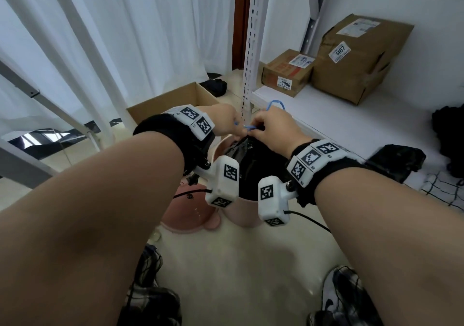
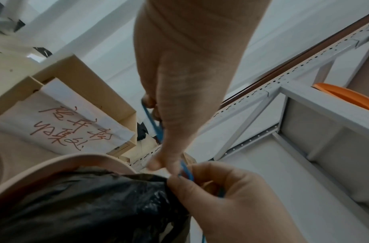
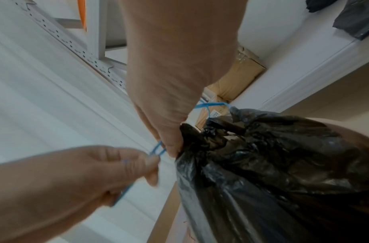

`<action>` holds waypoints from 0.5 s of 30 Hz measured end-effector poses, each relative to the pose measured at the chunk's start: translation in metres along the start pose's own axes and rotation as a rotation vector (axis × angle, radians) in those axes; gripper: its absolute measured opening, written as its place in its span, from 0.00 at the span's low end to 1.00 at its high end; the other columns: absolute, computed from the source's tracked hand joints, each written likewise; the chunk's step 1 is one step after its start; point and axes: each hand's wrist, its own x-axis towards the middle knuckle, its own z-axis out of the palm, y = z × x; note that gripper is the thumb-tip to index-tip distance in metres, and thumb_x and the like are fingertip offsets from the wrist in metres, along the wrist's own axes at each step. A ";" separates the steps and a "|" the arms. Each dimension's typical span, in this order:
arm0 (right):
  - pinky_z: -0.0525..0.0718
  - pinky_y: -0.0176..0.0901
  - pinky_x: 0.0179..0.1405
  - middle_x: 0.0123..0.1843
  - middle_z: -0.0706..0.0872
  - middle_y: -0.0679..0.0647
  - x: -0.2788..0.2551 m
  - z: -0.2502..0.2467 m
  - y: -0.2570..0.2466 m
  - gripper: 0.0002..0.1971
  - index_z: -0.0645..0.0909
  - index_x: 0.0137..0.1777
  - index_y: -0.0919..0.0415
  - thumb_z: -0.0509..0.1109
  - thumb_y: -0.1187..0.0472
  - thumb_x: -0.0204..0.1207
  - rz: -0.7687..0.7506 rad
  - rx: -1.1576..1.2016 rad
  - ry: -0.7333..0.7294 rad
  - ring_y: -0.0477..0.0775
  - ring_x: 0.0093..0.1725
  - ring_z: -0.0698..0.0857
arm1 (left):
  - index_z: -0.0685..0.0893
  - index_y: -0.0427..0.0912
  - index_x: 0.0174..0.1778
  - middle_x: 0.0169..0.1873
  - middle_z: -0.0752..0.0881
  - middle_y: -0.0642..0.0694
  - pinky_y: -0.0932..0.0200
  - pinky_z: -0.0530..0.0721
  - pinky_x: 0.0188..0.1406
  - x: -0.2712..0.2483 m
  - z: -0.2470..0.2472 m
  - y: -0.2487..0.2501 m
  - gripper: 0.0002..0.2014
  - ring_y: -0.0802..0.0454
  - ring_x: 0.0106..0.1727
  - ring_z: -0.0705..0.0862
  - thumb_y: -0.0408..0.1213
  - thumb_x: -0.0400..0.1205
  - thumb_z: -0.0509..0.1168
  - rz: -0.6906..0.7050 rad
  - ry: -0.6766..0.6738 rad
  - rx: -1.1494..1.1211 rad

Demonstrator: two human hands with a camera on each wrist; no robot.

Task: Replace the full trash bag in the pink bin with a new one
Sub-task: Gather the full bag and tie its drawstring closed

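A full black trash bag (image 1: 248, 155) sits in the pink bin (image 1: 242, 215), its mouth gathered shut. My left hand (image 1: 227, 125) pinches one strand of the blue drawstring (image 1: 248, 126) just above the bag's neck. My right hand (image 1: 272, 127) grips the drawstring at the neck, and a blue loop (image 1: 275, 104) sticks up behind it. In the left wrist view my left fingertips (image 2: 158, 162) pinch the drawstring (image 2: 187, 171) beside my curled right hand (image 2: 231, 202), above the bag (image 2: 85, 205) and bin rim (image 2: 54, 166). In the right wrist view my right hand (image 3: 171, 141) holds the bag's neck (image 3: 200, 141), and my left hand (image 3: 125, 167) pulls the drawstring (image 3: 157, 149).
A pink lid (image 1: 185, 212) lies on the floor left of the bin. A white shelf upright (image 1: 252, 49) stands right behind my hands. The low shelf (image 1: 339, 122) carries two cardboard boxes (image 1: 286, 71) and loose black bags (image 1: 399, 160). An open cardboard box (image 1: 170, 102) sits left.
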 end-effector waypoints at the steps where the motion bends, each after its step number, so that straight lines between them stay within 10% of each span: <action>1: 0.80 0.52 0.55 0.53 0.84 0.57 -0.001 0.001 0.001 0.10 0.86 0.49 0.57 0.70 0.53 0.75 -0.007 -0.048 0.024 0.58 0.53 0.82 | 0.78 0.40 0.40 0.28 0.70 0.47 0.65 0.65 0.27 0.001 0.000 0.000 0.15 0.51 0.29 0.68 0.48 0.85 0.59 0.023 0.035 -0.025; 5: 0.80 0.50 0.54 0.54 0.79 0.58 -0.008 0.004 0.012 0.10 0.86 0.51 0.59 0.69 0.55 0.76 0.047 -0.091 0.022 0.60 0.53 0.81 | 0.77 0.43 0.30 0.36 0.75 0.43 0.70 0.68 0.27 0.001 -0.001 0.002 0.18 0.61 0.25 0.72 0.42 0.86 0.57 0.090 0.077 -0.147; 9: 0.82 0.48 0.52 0.49 0.89 0.62 -0.008 0.007 0.020 0.10 0.88 0.51 0.64 0.69 0.60 0.75 0.083 -0.048 -0.158 0.61 0.50 0.85 | 0.79 0.37 0.34 0.21 0.72 0.50 0.78 0.68 0.18 -0.001 0.003 0.010 0.16 0.69 0.14 0.72 0.40 0.86 0.58 0.095 0.107 -0.278; 15: 0.76 0.40 0.50 0.50 0.88 0.59 -0.008 -0.001 0.024 0.11 0.85 0.53 0.64 0.72 0.60 0.74 0.042 -0.011 -0.220 0.55 0.51 0.83 | 0.77 0.46 0.26 0.19 0.76 0.53 0.74 0.68 0.25 0.004 0.011 0.021 0.19 0.64 0.21 0.73 0.43 0.85 0.59 0.102 0.143 -0.518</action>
